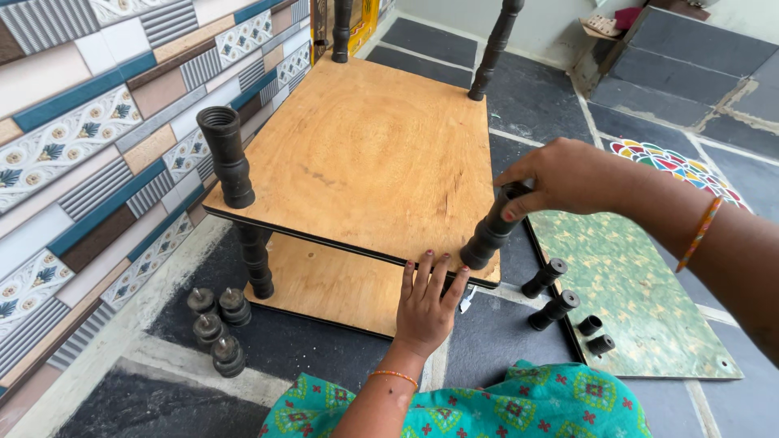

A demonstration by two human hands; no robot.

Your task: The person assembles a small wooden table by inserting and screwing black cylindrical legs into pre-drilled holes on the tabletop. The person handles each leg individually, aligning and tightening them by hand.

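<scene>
Plywood shelf unit in mid-assembly, seen from above, described near to far. At 6 o'clock lies the person's lap in teal patterned cloth (519,405). Just beyond it the left hand (428,302) lies flat, fingers spread and released, its fingertips pressed against the near edge of the upper shelf board (365,154). At about 3 o'clock the right hand (552,177) has its fingers clenched around the top of a black turned post (490,234), which stands slightly tilted at the board's near right corner; whether it is fully seated cannot be told.

Fitted so far, as judged from this view: a lower shelf board (341,284) sits under the upper one, joined at the near left by a black spacer post (258,261). Another upright post (227,158) stands on the upper board's near left corner, and two far posts (493,49) rise at about 12 o'clock.

Unfitted parts remain. At 8 o'clock four short black feet (217,320) cluster on the dark stone floor (308,349). At 4 o'clock two loose posts (550,294) and two small black caps (595,334) lie near and on a third board with a green mottled face (641,300), itself flat on the floor. On this evidence two tiers are up and at least one further tier is outstanding.

A tiled wall (89,130) runs along 9 to 11 o'clock.
</scene>
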